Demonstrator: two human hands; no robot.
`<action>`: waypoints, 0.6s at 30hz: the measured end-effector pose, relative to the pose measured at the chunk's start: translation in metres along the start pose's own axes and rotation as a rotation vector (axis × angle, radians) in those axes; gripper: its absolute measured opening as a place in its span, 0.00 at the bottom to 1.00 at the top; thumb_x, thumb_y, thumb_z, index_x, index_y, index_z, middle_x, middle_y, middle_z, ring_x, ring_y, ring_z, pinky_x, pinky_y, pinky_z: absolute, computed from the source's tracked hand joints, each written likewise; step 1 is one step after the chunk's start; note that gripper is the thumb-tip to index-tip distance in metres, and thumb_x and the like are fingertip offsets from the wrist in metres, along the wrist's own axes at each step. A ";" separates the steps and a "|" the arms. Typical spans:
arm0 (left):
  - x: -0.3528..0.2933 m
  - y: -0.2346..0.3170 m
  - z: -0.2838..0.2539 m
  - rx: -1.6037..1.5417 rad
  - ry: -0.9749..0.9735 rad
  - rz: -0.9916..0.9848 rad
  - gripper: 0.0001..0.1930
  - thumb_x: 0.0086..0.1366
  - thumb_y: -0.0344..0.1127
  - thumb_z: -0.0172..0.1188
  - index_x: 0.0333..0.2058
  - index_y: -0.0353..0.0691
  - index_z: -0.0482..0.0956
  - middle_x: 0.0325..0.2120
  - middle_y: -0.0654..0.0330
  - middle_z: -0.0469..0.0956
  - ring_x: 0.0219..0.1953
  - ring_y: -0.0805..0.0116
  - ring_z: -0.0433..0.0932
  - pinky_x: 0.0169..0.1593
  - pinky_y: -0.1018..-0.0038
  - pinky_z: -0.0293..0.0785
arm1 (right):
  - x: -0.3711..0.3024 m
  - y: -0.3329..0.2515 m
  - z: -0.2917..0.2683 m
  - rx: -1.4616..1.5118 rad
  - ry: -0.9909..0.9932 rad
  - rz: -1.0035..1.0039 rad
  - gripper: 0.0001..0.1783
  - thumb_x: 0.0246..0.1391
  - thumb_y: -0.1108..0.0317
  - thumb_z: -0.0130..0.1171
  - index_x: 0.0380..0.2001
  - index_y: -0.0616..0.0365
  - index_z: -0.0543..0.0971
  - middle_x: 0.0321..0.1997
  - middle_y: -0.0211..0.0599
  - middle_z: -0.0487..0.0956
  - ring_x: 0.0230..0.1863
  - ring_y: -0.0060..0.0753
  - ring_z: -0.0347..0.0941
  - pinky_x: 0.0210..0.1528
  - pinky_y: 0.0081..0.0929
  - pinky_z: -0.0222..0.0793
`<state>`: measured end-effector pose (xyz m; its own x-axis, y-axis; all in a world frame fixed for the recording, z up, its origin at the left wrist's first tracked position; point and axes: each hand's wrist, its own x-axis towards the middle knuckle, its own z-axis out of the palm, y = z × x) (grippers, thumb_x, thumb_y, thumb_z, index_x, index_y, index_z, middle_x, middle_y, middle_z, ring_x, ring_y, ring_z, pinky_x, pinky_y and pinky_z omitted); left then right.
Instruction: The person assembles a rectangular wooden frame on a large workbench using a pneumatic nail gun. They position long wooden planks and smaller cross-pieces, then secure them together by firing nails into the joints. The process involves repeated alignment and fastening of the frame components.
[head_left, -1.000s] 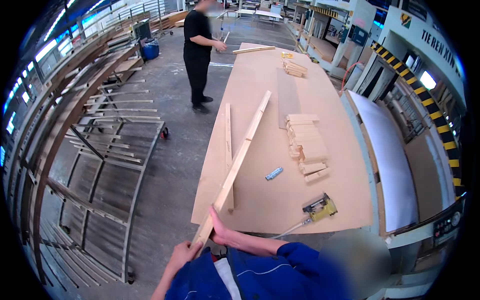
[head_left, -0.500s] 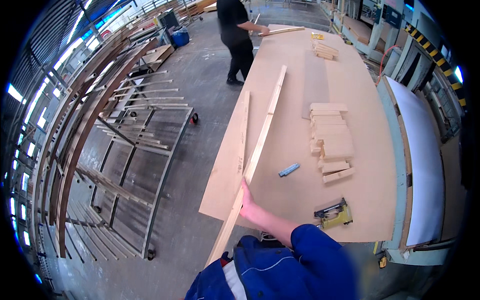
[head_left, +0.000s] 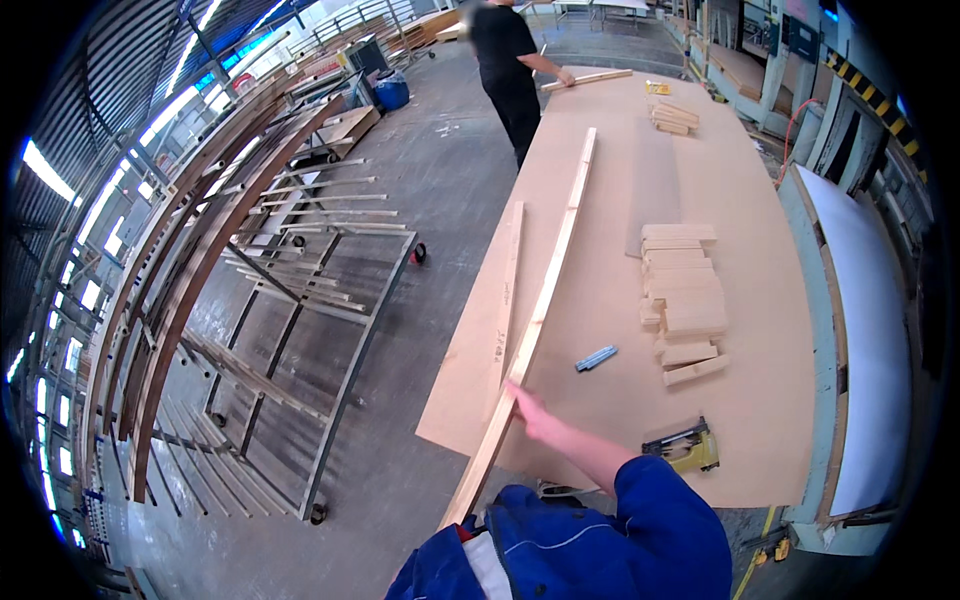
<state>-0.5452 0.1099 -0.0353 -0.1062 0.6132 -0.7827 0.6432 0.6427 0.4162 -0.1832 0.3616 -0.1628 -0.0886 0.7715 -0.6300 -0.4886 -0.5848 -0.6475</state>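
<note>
Since its long axis runs from the blue jacket up and slightly rightward, the long wooden strip points its far end toward the distant part of the board. It is straight, narrow and pale, with visible grain and darker knots; its near part reaches past the board's near edge, down to the jacket. The right hand has hold of it from its right side, closed partway around it, some fingers hidden. As the left hand is out of sight, I cannot tell how far open it is or what it holds.

Just left lies another wooden strip, slimmer to the eye, with dark marks. To the right are a small blue-grey oblong object, a stack of short, flat-sided wooden blocks and an olive-and-black nail gun. The board is smooth, tan and flat.

At the far end, 1 person in black has a hand on a wooden piece, near 1 smaller block pile. Leftward stands a metal rack on wheels.
</note>
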 end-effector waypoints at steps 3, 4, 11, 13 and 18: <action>0.055 0.033 0.018 0.135 0.002 0.059 0.28 0.72 0.54 0.61 0.56 0.33 0.81 0.46 0.54 0.85 0.47 0.65 0.82 0.54 0.67 0.77 | -0.034 0.068 0.001 -0.042 -0.266 0.101 0.41 0.64 0.33 0.55 0.70 0.49 0.69 0.69 0.31 0.72 0.71 0.35 0.62 0.73 0.46 0.55; 0.073 0.049 0.026 0.164 0.011 0.090 0.28 0.72 0.53 0.61 0.56 0.33 0.81 0.46 0.55 0.85 0.46 0.65 0.82 0.54 0.67 0.77 | -0.048 0.086 -0.004 -0.025 -0.439 0.253 0.47 0.63 0.30 0.55 0.73 0.50 0.64 0.74 0.34 0.67 0.75 0.37 0.57 0.75 0.48 0.52; 0.124 0.170 0.040 -0.376 -0.132 0.446 0.25 0.70 0.48 0.65 0.51 0.27 0.83 0.41 0.52 0.86 0.41 0.68 0.84 0.46 0.72 0.80 | -0.093 0.122 0.025 0.204 -0.337 0.251 0.32 0.66 0.36 0.57 0.64 0.42 0.74 0.60 0.25 0.76 0.57 0.31 0.72 0.62 0.42 0.70; 0.118 0.183 0.044 -0.335 -0.174 0.524 0.24 0.70 0.46 0.65 0.51 0.29 0.84 0.41 0.53 0.87 0.41 0.68 0.84 0.48 0.71 0.80 | -0.074 0.097 0.018 0.145 -0.166 0.216 0.26 0.67 0.39 0.56 0.56 0.44 0.77 0.52 0.27 0.77 0.53 0.31 0.72 0.60 0.43 0.71; 0.099 0.148 0.025 0.075 -0.080 0.606 0.32 0.61 0.47 0.71 0.57 0.30 0.79 0.47 0.38 0.83 0.50 0.49 0.84 0.54 0.59 0.79 | -0.049 0.067 0.000 0.113 0.023 0.169 0.33 0.56 0.33 0.63 0.49 0.50 0.80 0.44 0.32 0.82 0.44 0.34 0.79 0.53 0.38 0.74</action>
<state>-0.4417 0.2544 -0.0622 0.3507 0.8210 -0.4505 0.6228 0.1547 0.7669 -0.2118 0.2849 -0.1750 -0.1580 0.6580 -0.7363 -0.5625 -0.6728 -0.4805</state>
